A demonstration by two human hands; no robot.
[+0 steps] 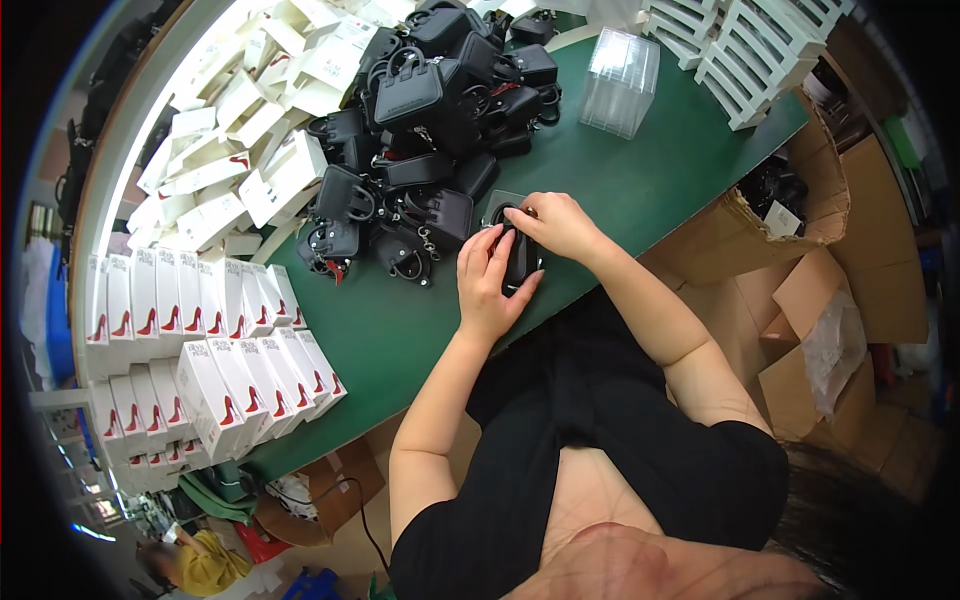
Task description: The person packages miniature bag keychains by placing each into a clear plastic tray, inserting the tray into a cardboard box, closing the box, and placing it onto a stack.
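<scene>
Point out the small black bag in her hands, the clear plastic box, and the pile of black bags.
small black bag (520,262), head view, on its dark front between the hands.
clear plastic box (620,82), head view, on its near wall.
pile of black bags (420,150), head view, mid-heap.

Green table (620,190): pile of black mini bags (420,130); loose white flat cartons (250,130); upright rows of white boxes with red heel print (200,340); clear plastic box (620,80). Cardboard cartons (850,290) beside table.
</scene>
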